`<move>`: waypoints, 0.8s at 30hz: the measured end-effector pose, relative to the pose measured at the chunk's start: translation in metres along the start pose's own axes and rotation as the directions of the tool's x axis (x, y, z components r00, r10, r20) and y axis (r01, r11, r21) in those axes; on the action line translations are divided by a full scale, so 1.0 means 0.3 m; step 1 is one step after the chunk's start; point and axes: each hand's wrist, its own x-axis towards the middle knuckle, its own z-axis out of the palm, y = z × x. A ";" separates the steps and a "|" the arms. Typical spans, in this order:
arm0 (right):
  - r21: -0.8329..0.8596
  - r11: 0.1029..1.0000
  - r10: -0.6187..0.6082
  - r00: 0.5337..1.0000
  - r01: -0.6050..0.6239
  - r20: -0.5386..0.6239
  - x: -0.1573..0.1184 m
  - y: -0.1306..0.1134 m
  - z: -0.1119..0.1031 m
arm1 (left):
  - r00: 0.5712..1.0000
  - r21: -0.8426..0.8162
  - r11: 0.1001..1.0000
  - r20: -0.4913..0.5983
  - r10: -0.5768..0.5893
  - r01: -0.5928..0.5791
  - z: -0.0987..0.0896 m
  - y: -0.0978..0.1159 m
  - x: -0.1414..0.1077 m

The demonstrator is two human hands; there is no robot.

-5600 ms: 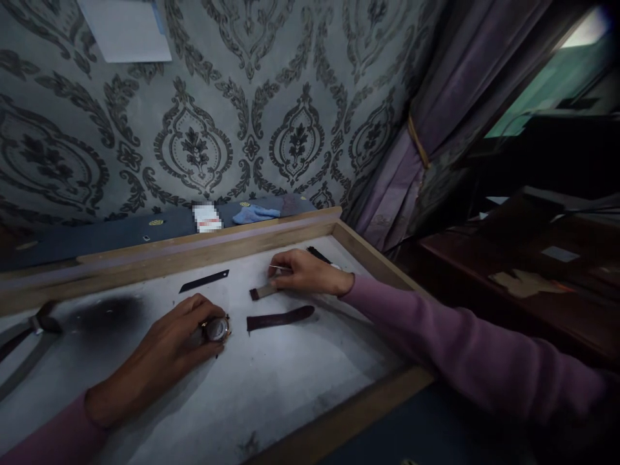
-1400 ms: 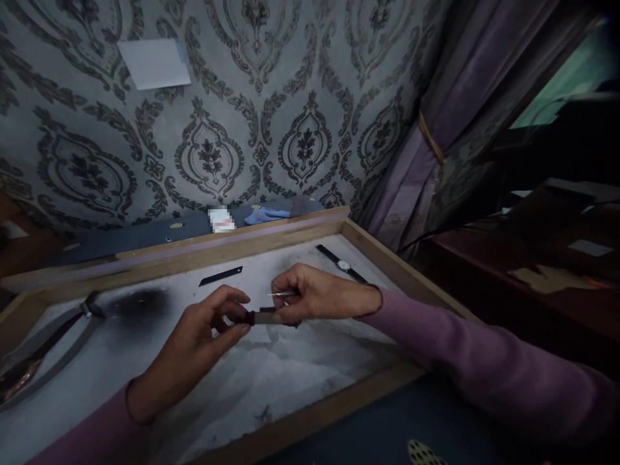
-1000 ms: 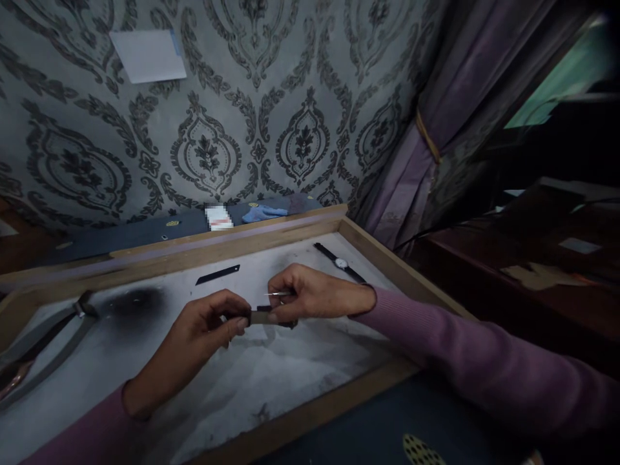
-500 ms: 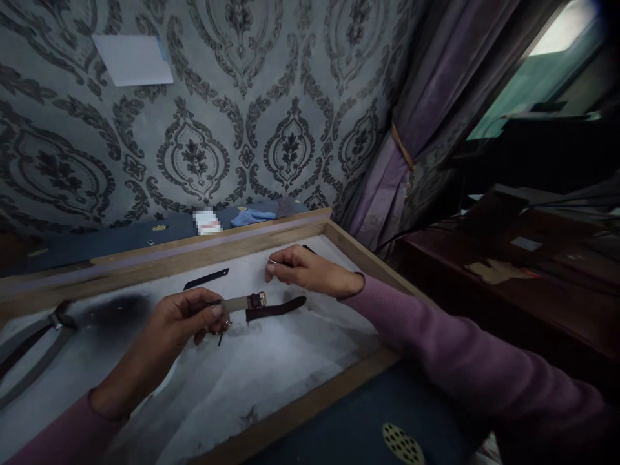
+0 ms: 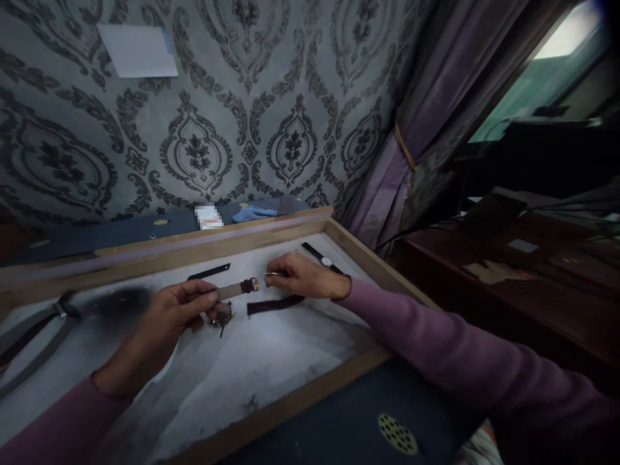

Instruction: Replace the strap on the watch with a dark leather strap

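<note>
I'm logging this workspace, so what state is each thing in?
Buckle strap: unfastened, in the left hand
Watch case: at the same hand; whether joined to the strap, unclear
Thin tool: gripped in the right hand
Dark strap: detached, lying loose
Wristwatch: unfastened, laid out
Curtain: tied back
Blue cloth: crumpled

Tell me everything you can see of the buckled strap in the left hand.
The buckled strap is a short, flat band, leather-like, greyish-beige on the side that shows, with dark maroon at the far end and a gold-coloured buckle there. The left hand pinches it between thumb and fingers, hiding its near end. It sticks out toward the right hand, buckle end free.
</note>
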 end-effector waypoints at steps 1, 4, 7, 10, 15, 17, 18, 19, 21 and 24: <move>-0.049 0.999 0.004 0.999 -0.002 0.038 -0.002 -0.004 0.004 | 1.000 -0.006 1.000 -0.024 -0.006 0.006 0.004 0.005 -0.003; -0.226 0.974 0.025 0.993 0.003 0.119 -0.016 -0.022 0.018 | 0.995 -0.030 1.000 -0.096 -0.010 0.007 0.010 0.021 -0.010; -0.331 0.943 0.021 0.991 0.025 0.132 -0.025 -0.033 0.027 | 0.995 -0.058 0.998 -0.099 -0.006 0.001 0.007 0.029 -0.011; -0.344 0.938 0.009 0.992 0.035 0.126 -0.022 -0.026 0.033 | 0.996 -0.073 0.997 -0.091 -0.004 -0.003 0.000 0.031 -0.009; -0.334 0.942 -0.005 0.996 0.034 0.086 0.004 0.000 0.046 | 0.995 -0.080 0.997 -0.099 0.012 -0.020 -0.010 0.030 -0.010; -0.341 0.940 -0.001 0.997 0.025 0.071 0.025 0.002 0.049 | 0.994 -0.087 0.996 -0.106 0.023 -0.032 -0.016 0.029 -0.008; -0.345 0.938 -0.003 0.998 0.025 0.065 0.038 0.001 0.050 | 0.994 -0.091 0.995 -0.109 0.027 -0.037 -0.018 0.028 -0.007; -0.348 0.937 -0.008 0.998 0.029 0.061 0.053 0.000 0.050 | 0.993 -0.094 0.995 -0.110 0.029 -0.039 -0.021 0.027 -0.005; -0.349 0.936 -0.015 0.998 0.034 0.057 0.086 -0.005 0.051 | 0.993 -0.098 0.994 -0.114 0.027 -0.039 -0.025 0.024 -0.002; -0.341 0.939 -0.031 0.998 0.047 0.052 0.135 -0.009 0.057 | 0.993 -0.094 0.995 -0.112 0.020 -0.030 -0.026 0.019 -0.001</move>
